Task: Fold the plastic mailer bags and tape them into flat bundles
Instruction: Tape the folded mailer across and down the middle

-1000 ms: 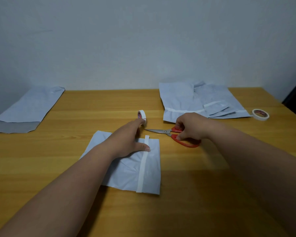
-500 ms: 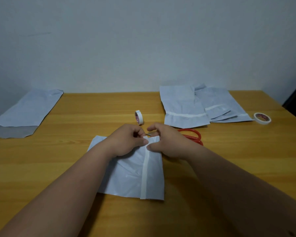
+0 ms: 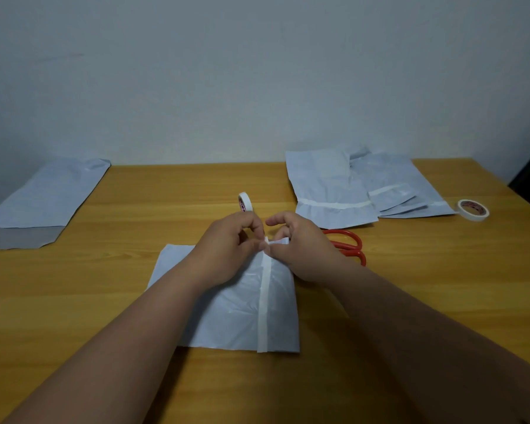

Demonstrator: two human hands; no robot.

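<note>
At centre of the surface (image 3: 410, 301) lies your folded mailer bag (image 3: 227, 316), a tape strip (image 3: 265, 301) running down it. Your left hand (image 3: 227, 252) and right hand (image 3: 300, 249) both pinch the strip's far end. Red scissors (image 3: 346, 241) lie just right.

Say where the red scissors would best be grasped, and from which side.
Likely by the red handle loops, coming from the right, the person's right side. The scissors lie flat on the table; only the handles show, right of the right hand, which hides the blades.
</note>
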